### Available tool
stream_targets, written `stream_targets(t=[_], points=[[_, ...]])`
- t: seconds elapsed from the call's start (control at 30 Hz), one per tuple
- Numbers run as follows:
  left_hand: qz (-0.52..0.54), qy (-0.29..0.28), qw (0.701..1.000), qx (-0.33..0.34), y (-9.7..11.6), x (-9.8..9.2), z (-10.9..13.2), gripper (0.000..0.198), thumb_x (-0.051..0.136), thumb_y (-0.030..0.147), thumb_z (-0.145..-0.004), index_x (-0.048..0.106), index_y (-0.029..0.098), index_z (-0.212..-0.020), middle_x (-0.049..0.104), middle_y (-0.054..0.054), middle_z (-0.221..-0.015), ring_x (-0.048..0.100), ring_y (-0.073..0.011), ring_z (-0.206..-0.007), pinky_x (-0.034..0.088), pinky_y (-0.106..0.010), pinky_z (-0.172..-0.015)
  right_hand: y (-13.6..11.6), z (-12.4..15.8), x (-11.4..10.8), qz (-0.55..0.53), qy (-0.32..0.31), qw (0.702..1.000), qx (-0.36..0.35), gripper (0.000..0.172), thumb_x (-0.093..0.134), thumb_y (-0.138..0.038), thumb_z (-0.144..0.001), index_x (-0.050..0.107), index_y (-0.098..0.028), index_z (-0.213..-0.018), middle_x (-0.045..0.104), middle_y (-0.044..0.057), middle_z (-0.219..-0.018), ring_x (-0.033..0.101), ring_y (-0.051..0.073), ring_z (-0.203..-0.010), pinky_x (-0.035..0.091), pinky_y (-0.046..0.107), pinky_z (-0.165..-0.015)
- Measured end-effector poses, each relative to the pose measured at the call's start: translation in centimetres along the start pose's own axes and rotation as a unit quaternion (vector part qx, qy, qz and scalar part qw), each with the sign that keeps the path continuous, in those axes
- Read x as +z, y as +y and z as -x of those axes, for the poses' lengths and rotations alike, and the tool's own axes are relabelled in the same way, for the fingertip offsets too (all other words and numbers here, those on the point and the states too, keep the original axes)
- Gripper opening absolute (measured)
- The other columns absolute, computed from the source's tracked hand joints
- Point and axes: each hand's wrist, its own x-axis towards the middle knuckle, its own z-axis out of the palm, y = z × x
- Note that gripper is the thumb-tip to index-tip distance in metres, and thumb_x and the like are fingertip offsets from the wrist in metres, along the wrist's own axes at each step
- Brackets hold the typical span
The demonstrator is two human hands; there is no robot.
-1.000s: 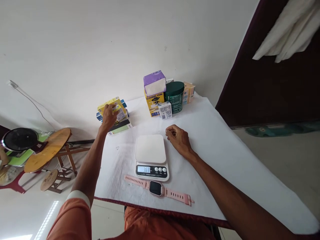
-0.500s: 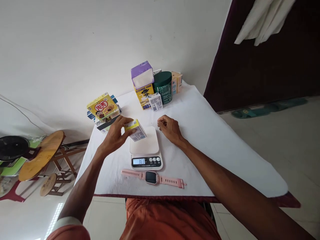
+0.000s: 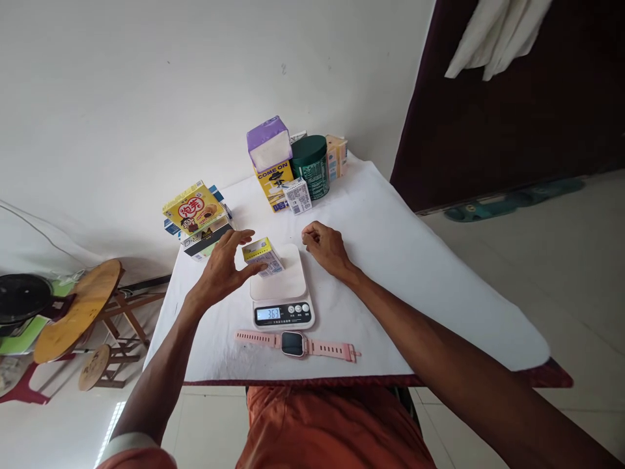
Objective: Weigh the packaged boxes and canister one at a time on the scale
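A small yellow-and-white carton (image 3: 270, 262) rests on the white platform of a digital kitchen scale (image 3: 291, 283), toward its left side. The scale's lit display reads 363. My left hand (image 3: 222, 267) is at the carton's left, fingers and thumb spread. Its thumb overlaps the carton's front face, and its fingertips are by the upper left edge; whether the thumb touches cannot be made out. To the right of the platform, my right hand (image 3: 327, 249) rests on the white tablecloth with curled fingers and nothing visible in them.
A pink-strapped smartwatch (image 3: 293, 343) lies in front of the scale. At the back left, a yellow snack box (image 3: 195, 210) tops a stack of boxes. Behind stand a purple tissue pack (image 3: 268, 144) on a yellow box (image 3: 275, 187), a green canister (image 3: 312, 166) and a small white box (image 3: 297, 197).
My left fingers have opened away from the carton, which now sits lower on the scale. My right hand stays curled in place. The view has shifted slightly.
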Motion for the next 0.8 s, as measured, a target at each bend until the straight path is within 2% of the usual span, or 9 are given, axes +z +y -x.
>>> stream_targets(t=[0.17,0.3,0.4,0.57,0.67,0.8], points=[[0.011,-0.014,1.0,0.002,-0.5,-0.4,-1.2,0.025,0.075,0.045,-0.092,0.069,0.027,-0.109,0.075,-0.005,-0.103,0.071,-0.0217,-0.091,0.06,-0.038,-0.078,-0.1,0.0,-0.1,0.002,-0.001,1.0,-0.003,0.009,0.054,-0.023,-0.084,0.061,-0.023,-0.08,0.067,-0.001,-0.07,0.064,0.016,-0.066,0.048,0.027,-0.065],[0.04,0.007,0.999,-0.004,-1.7,-0.1,-4.3,0.023,0.075,0.042,-0.092,0.07,0.025,-0.106,0.074,-0.005,-0.103,0.07,-0.0204,-0.089,0.06,-0.034,-0.072,0.0,-0.2,0.0,0.0,-0.002,1.0,0.006,0.009,0.053,-0.022,-0.084,0.06,-0.023,-0.079,0.067,-0.001,-0.071,0.064,0.016,-0.066,0.048,0.027,-0.068],[0.055,0.042,0.998,-0.015,-3.3,1.7,-7.7,0.021,0.077,0.033,-0.089,0.069,0.023,-0.106,0.072,-0.006,-0.106,0.069,-0.0197,-0.09,0.061,-0.033,-0.073,0.0,-0.3,0.0,0.008,-0.002,1.0,0.004,0.009,0.053,-0.021,-0.084,0.06,-0.023,-0.079,0.068,-0.001,-0.071,0.064,0.016,-0.067,0.048,0.028,-0.068],[0.065,0.088,0.992,-0.058,-6.0,6.6,-12.7,0.021,0.076,0.017,-0.085,0.067,0.021,-0.103,0.068,-0.008,-0.108,0.069,-0.0219,-0.098,0.063,-0.034,-0.074,0.0,-0.3,-0.1,0.005,-0.004,1.0,-0.006,0.009,0.053,-0.021,-0.086,0.06,-0.024,-0.081,0.068,-0.001,-0.071,0.064,0.016,-0.066,0.048,0.027,-0.068],[0.07,0.1,0.991,-0.062,-7.1,8.8,-14.3,0.021,0.075,0.015,-0.085,0.066,0.021,-0.103,0.066,-0.009,-0.109,0.069,-0.023,-0.101,0.064,-0.035,-0.075,0.1,-0.3,-0.1,-0.002,-0.007,1.0,-0.009,0.01,0.053,-0.021,-0.086,0.059,-0.024,-0.079,0.068,-0.001,-0.07,0.063,0.016,-0.065,0.048,0.026,-0.066],[0.073,0.111,0.989,-0.063,-8.1,10.2,-15.1,0.019,0.073,0.019,-0.089,0.066,0.021,-0.107,0.063,-0.01,-0.114,0.069,-0.0225,-0.103,0.066,-0.036,-0.078,0.1,-0.4,0.0,-0.004,-0.007,1.0,-0.009,0.011,0.052,-0.021,-0.086,0.059,-0.024,-0.079,0.068,-0.001,-0.07,0.063,0.016,-0.064,0.048,0.027,-0.066]])
